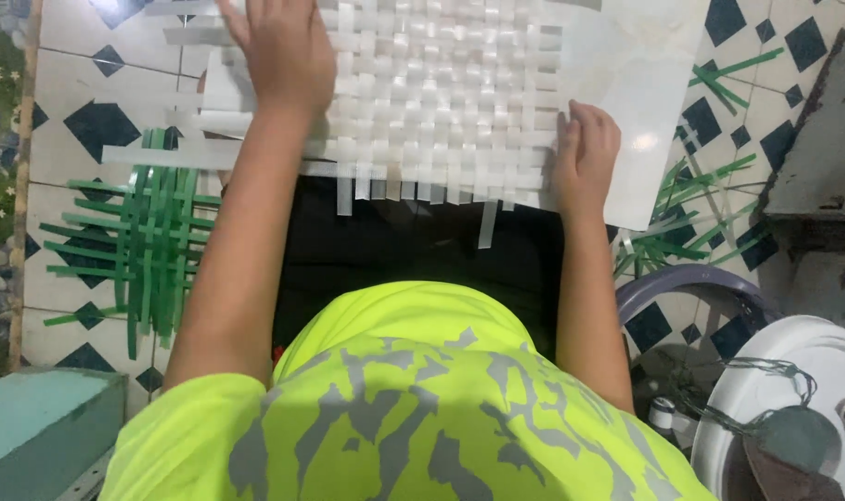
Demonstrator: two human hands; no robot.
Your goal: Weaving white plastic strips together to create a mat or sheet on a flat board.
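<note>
White plastic strips, woven into a mat [441, 93], lie on a pale board [645, 83] across my lap, over the tiled floor [70, 83]. My left hand [278, 46] presses flat and open near the mat's left edge; my right hand [585, 144] pinches strip ends at its right edge. I judge I'm tightening the weave; next calls for snugging loose ends evenly. Green strips [153, 241] lie left.

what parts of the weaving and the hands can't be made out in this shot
- Head view: the far edge of the white woven mat is cut off by the top of the frame.
- Left hand: fingertips run past the top edge, so its grip is unclear.
- Right hand: only its back shows; whether the fingers pinch a strip cannot be told.
- Mat's near edge: glare blurs the strip ends.
- Green strips: partly hidden behind the left forearm.
</note>
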